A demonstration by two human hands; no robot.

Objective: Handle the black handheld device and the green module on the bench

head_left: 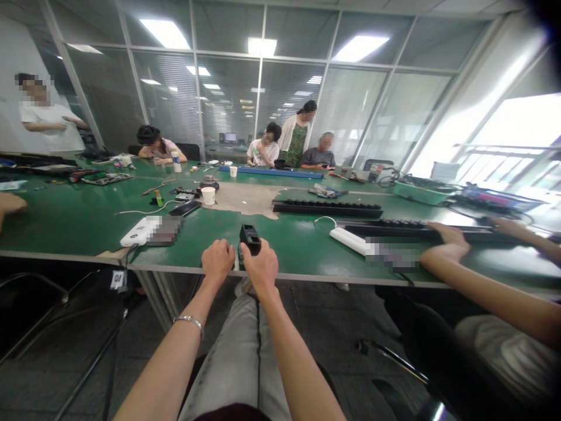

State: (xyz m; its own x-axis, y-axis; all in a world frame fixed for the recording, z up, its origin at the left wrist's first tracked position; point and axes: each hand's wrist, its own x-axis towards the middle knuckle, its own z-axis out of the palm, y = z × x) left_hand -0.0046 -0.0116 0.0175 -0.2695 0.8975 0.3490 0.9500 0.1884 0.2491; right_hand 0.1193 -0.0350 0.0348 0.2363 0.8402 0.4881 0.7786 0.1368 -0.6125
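Observation:
My right hand (pixel 264 266) is closed around a small black box-shaped device (pixel 249 234) at the near edge of the green table (pixel 298 251). The device stands upright, and the thumb lies across its near side. What kind of device it is, I cannot tell. Just left of it is my left hand (pixel 218 260), its fingers curled into a fist close to the device. Whatever is inside those fingers, if anything, is hidden. A bracelet circles my left wrist.
A white power strip (pixel 141 231) lies left of my hands, another white power strip (pixel 348 241) to the right. Beyond are a paper cup (pixel 208 196), a phone (pixel 186 208) and a long black rail (pixel 326 209). A co-worker's arm (pixel 486 286) reaches in from the right.

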